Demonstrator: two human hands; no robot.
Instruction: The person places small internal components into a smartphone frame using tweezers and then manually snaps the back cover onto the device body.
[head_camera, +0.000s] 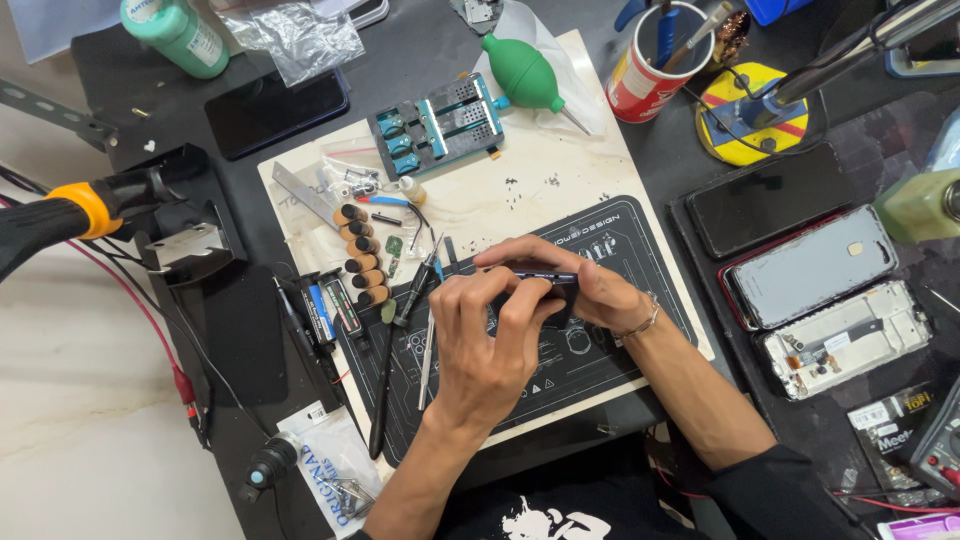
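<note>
Fingers (520, 300) grip dark phone (530, 276); red cup (648, 75) behind.

We find little open room around our 2 hands. The left hand (485, 340) and right hand (585, 290) sit over the dark repair mat (640, 250), whose upper right part is bare. To the left, screwdrivers (415, 300) and a row of brown-tipped tools (362, 255) block the way. Above, the pale board (560, 160) offers a gap between the blue clamp jig (440, 125) and the green air blower (525, 75). To the right, 3 phones (810, 265) crowd the worktop (660, 150).
</note>
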